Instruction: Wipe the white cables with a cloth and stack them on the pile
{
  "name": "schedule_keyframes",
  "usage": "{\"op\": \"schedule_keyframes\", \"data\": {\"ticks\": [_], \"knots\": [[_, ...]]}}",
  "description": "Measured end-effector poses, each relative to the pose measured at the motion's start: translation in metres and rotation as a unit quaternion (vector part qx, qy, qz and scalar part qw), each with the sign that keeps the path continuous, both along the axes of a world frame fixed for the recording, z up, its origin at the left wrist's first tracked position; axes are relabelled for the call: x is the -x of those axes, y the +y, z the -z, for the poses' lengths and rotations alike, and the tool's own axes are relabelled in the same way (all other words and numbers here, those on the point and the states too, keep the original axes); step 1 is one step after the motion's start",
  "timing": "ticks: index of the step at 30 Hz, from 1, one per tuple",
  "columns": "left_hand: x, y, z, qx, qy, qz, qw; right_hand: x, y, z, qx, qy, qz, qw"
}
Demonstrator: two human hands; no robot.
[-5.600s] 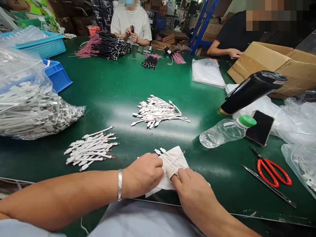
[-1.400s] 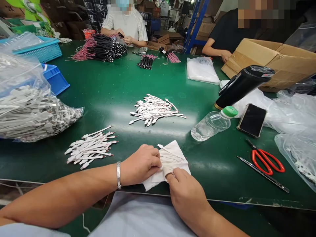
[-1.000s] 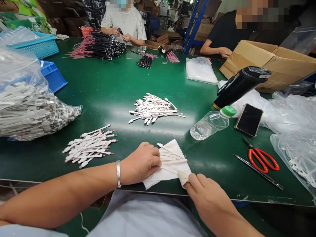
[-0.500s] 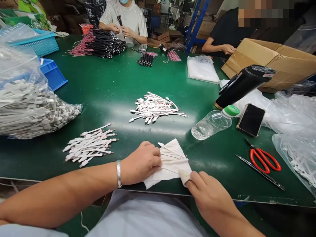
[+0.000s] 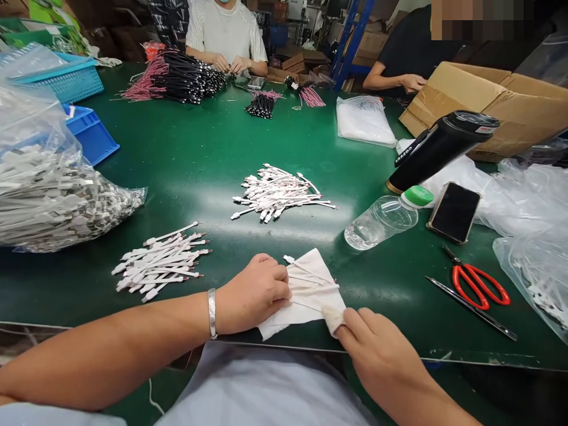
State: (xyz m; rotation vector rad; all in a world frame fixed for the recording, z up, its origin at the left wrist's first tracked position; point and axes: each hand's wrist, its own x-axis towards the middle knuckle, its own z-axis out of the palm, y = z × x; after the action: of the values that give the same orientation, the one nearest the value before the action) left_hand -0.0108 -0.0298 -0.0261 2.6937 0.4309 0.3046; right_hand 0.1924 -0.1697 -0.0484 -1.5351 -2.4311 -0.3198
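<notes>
My left hand (image 5: 260, 291) is closed at the left side of a white cloth (image 5: 275, 328) lying near the table's front edge. Its fingers pinch one end of a thin white cable (image 5: 306, 305) that runs right over the cloth. In my right hand (image 5: 377, 340) is a small folded piece of cloth (image 5: 332, 319), pressed at the cable's other end; the wrapped tip is hidden. A few more white cables (image 5: 315, 274) lie across the upper part of the white cloth.
Piles of short white cables lie left (image 5: 162, 263) and ahead (image 5: 277, 192). At right are a tilted bottle (image 5: 379, 222), a black tumbler (image 5: 439, 151), a phone (image 5: 455, 212), red-handled pliers (image 5: 481, 287) and tweezers (image 5: 470, 307). A bag of cables (image 5: 57, 195) stands left. Two people sit opposite.
My hands have stayed nearly in place, the right one slightly shifted to the right. Across the table, the person in white has lowered their hands and the upright black cables.
</notes>
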Motion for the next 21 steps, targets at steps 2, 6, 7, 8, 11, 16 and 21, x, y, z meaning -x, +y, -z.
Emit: {"op": "schedule_keyframes", "data": {"ticks": [2,6,7,8,11,16,21], "knots": [[0.000,0.000,0.000,-0.006,0.000,0.001,1.000,-0.011,-0.010,0.000,0.009,0.006,0.015,1.000],[0.000,-0.002,-0.001,-0.029,-0.001,-0.004,1.000,-0.019,-0.018,-0.007,0.088,0.099,0.091,0.987],[0.001,-0.003,-0.002,-0.034,0.000,-0.004,0.999,-0.019,-0.019,-0.010,0.106,0.136,0.120,0.978],[0.001,-0.003,-0.002,-0.036,0.000,-0.005,0.999,-0.020,-0.020,-0.012,0.118,0.175,0.149,0.966],[0.001,-0.004,-0.002,-0.027,0.003,-0.005,1.000,-0.020,-0.021,-0.018,0.115,0.265,0.200,0.936],[0.001,-0.004,-0.002,-0.008,0.013,-0.004,1.000,-0.013,-0.020,-0.011,0.124,0.280,0.177,0.935],[0.000,-0.003,-0.001,0.016,0.016,-0.010,1.000,-0.007,-0.013,0.002,0.113,0.246,0.150,0.951]]}}
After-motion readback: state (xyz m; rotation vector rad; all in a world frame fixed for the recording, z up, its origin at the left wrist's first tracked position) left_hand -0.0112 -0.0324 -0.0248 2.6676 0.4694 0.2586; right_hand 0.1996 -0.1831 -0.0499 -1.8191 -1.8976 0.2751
